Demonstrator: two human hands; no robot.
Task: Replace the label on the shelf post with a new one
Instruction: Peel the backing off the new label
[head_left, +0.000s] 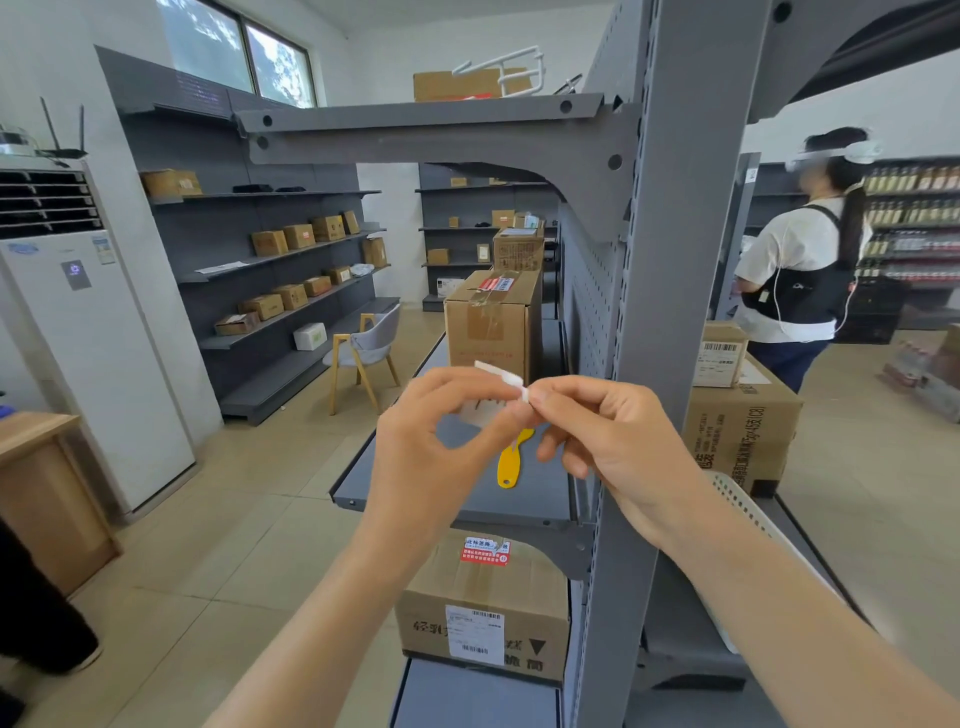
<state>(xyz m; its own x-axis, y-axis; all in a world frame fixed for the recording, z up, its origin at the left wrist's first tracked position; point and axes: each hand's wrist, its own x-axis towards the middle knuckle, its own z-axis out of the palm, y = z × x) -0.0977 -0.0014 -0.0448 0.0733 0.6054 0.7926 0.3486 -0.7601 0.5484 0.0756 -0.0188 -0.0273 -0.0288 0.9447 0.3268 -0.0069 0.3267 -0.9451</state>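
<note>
A small white label is pinched between both hands in front of me, at chest height. My left hand holds its lower left part, and my right hand grips its right end with thumb and forefinger. The label is bent and partly hidden by my fingers. The grey shelf post stands upright just right of my hands. A yellow plastic scraper lies on the grey shelf below my hands.
A tall cardboard box stands on the same shelf behind my hands, and another box sits on the shelf below. A person in a white shirt stands beyond the post at right. A chair is in the aisle.
</note>
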